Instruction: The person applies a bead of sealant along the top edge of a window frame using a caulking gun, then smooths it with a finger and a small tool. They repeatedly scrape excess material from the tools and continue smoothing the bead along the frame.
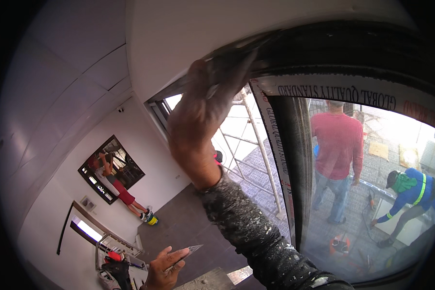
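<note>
My right hand [198,121] is raised to the black window frame [324,48] at the top, its sleeve dark and spattered with white. Motion smears the fingers; a thin grey wedge shape runs from them along the frame, too blurred to name. At the lower edge my left hand [163,269] is closed on a putty knife [192,250], whose grey pointed blade sticks out to the right. Printed protective tape [338,89] lines the frame around the glass. Pale wall [179,34] meets the frame above my right hand.
Beyond the glass stand a person in a red shirt [337,145] and a stooping person in blue [415,188]. Metal scaffolding [256,130] shows through the opening. Across the room, a person in red shorts [124,195] stands on a bucket [151,218] by a dark window [125,164].
</note>
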Demonstrator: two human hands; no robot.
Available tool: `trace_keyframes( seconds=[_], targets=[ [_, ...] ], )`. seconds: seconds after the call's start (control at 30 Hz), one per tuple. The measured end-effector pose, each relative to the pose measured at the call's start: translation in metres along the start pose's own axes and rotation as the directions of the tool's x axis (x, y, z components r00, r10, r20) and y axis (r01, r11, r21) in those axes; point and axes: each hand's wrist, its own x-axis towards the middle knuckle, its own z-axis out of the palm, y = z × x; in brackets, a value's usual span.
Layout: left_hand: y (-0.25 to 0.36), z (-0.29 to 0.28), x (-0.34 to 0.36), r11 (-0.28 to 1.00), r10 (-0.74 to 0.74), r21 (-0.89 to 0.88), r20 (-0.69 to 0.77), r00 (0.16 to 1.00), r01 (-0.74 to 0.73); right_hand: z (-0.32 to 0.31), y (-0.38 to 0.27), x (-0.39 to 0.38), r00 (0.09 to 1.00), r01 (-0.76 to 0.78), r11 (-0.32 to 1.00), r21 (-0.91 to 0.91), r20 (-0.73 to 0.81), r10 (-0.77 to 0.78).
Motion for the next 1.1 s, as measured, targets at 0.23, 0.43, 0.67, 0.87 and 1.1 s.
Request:
trace_keyframes(
  seconds=[0.23, 0.43, 0.67, 0.87, 1.1],
  targets=[
    [0.004, 0.001, -0.002, 0.998, -0.058, -0.038, 0.001, 0.998, 0.058, -0.009, -0.004, -0.059, 0.971, -0.003, 0.986, 0.164, 0.235, -0.036],
    [0.006, 0.003, 0.001, 1.0, -0.01, -0.026, 0.031, 0.999, 0.011, -0.051, 0.01, -0.015, 0.981, -0.196, 0.96, 0.198, 0.032, 0.193],
    [0.008, 0.001, 0.0, 1.0, -0.018, -0.019, 0.028, 0.999, 0.018, -0.047, 0.006, 0.029, 0.982, 0.178, 0.961, -0.21, 0.094, -0.161],
    [0.005, 0.001, 0.002, 1.0, 0.006, -0.008, 0.047, 0.999, -0.005, -0.023, 0.006, 0.014, 0.991, 0.081, 0.981, -0.175, 0.118, -0.061],
    [0.006, 0.0, 0.001, 1.0, -0.021, -0.005, 0.053, 0.998, 0.022, -0.009, 0.023, -0.047, 0.966, 0.085, 0.971, -0.224, 0.257, -0.026]
  ],
)
